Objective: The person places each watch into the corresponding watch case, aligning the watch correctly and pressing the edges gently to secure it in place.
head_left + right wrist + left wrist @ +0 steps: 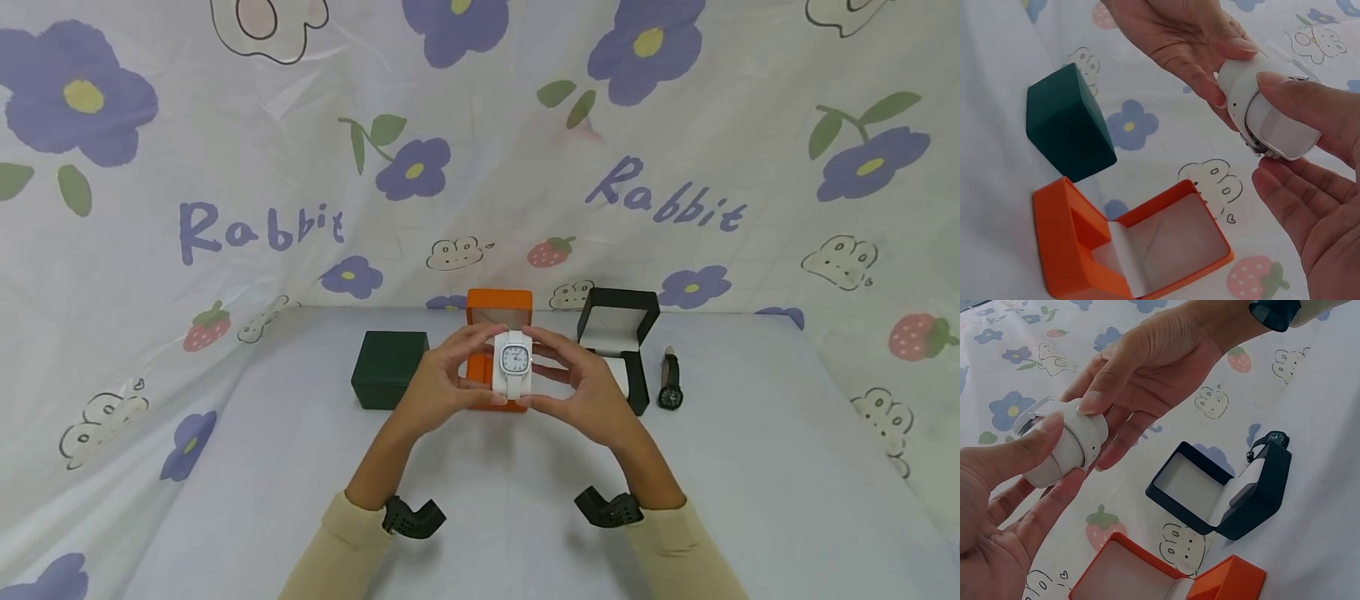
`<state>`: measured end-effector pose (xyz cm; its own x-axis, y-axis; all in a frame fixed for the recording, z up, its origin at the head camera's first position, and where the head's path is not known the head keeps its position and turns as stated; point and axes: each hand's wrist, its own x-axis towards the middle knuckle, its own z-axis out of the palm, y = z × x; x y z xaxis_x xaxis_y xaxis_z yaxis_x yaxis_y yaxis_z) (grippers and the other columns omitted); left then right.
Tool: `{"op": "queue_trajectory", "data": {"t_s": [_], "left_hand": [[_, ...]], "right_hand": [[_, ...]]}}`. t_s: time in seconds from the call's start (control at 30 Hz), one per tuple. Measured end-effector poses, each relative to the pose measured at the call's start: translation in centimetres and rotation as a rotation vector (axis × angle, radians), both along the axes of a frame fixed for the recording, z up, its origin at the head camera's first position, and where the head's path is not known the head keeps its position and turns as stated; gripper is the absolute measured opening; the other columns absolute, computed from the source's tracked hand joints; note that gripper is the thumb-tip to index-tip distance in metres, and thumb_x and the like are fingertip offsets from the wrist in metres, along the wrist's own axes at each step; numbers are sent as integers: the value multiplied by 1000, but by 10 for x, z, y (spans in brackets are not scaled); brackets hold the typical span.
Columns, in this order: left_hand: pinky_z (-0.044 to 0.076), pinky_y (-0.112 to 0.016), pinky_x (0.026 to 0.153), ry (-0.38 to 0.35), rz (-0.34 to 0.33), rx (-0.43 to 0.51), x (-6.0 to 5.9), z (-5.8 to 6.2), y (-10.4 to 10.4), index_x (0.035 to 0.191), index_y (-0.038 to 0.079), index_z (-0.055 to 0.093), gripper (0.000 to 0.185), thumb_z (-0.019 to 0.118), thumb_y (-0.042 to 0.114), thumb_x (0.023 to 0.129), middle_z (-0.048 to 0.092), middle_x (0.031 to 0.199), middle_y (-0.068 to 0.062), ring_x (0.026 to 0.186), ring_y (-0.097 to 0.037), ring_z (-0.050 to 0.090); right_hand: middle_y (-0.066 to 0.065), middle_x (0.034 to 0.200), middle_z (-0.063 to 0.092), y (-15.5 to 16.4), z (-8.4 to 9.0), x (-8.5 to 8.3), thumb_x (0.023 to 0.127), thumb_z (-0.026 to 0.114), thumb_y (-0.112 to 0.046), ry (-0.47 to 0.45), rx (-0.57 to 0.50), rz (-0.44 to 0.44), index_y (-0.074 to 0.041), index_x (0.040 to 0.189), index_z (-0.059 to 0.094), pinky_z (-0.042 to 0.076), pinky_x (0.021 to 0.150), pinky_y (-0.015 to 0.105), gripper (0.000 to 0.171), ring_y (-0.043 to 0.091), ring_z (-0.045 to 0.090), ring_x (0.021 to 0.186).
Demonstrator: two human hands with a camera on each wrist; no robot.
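A white wristwatch (pixel 514 362) wrapped round a white cushion is held up between both hands over the open orange box (pixel 498 321). My left hand (pixel 442 379) pinches its left side between thumb and fingers, and my right hand (pixel 583 379) pinches its right side. In the left wrist view the white watch (pixel 1063 445) sits under my left thumb. The right wrist view shows the watch (pixel 1269 112) above the orange box (pixel 1129 250), whose lid stands open.
A closed dark green box (pixel 388 368) stands left of the orange one. An open black box (pixel 621 335) stands to the right, with a black-strapped watch (pixel 670 382) lying beside it. A flower-print cloth (pixel 750 467) covers the table and backdrop.
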<state>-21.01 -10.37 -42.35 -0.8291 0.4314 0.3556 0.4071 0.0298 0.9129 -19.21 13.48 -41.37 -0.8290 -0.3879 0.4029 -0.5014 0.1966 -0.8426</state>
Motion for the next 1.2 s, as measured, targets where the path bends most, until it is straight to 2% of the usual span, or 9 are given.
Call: {"op": "queue_trajectory", "data": {"t_s": [0.1, 0.23, 0.27, 0.5, 0.6, 0.83, 1.07, 1.2], "left_hand": [[62, -39, 81, 3, -5, 5, 0, 0, 0, 149, 24, 54, 77, 85, 4, 81, 50, 148, 4, 124, -27, 57], [62, -39, 81, 13, -5, 4, 0, -1, 0, 148, 29, 55, 77, 86, 7, 82, 51, 147, 6, 124, -25, 58], [62, -39, 81, 16, -6, 3, -1, -1, 0, 148, 30, 55, 76, 86, 8, 82, 51, 147, 7, 123, -24, 58], [62, -40, 81, 28, -28, 9, -4, 0, -1, 150, 22, 53, 78, 86, 7, 82, 51, 146, 4, 125, -26, 56], [62, -39, 81, 27, -11, 2, -4, -2, -1, 149, 28, 54, 78, 86, 8, 81, 51, 146, 4, 124, -26, 57], [62, -39, 81, 31, 2, -5, -5, -3, -3, 149, 25, 54, 77, 87, 10, 81, 51, 147, 5, 123, -25, 60], [62, -37, 83, 61, 22, -48, -11, -4, -8, 149, 16, 54, 78, 88, 10, 79, 53, 147, 1, 127, -25, 56], [61, -40, 86, 63, 35, -93, -16, -6, -12, 149, 17, 54, 77, 88, 12, 80, 54, 147, -1, 128, -32, 54]], "right_hand": [[-1, 149, 51, 0, -2, -1, 80, 87, -7, 11, 3, -6, -23, 151, 49, 52, 102, 33, 82, 24, 54, 133], [-3, 150, 48, 0, -1, -1, 79, 88, -9, 24, 19, -31, -26, 151, 50, 52, 101, 31, 83, 23, 54, 132], [0, 151, 48, -1, 3, 2, 79, 88, -7, 24, 26, -37, -23, 151, 50, 52, 102, 32, 83, 24, 54, 132], [1, 148, 50, 1, 1, -2, 77, 88, -3, 55, 6, -13, -24, 151, 50, 51, 102, 30, 86, 24, 54, 131], [4, 148, 50, -1, 5, 0, 78, 87, 0, 40, 15, -16, -19, 151, 50, 51, 103, 31, 84, 25, 55, 131], [18, 144, 52, -8, 31, 12, 77, 84, 8, 46, 62, -19, 0, 148, 50, 52, 102, 42, 79, 35, 57, 128], [10, 145, 53, -5, 11, -8, 77, 88, -2, 48, 95, -12, -8, 150, 50, 52, 102, 37, 83, 29, 56, 130], [6, 146, 54, -4, 4, -16, 77, 89, -11, 62, 135, -4, -9, 150, 50, 52, 102, 36, 82, 26, 55, 131]]}}
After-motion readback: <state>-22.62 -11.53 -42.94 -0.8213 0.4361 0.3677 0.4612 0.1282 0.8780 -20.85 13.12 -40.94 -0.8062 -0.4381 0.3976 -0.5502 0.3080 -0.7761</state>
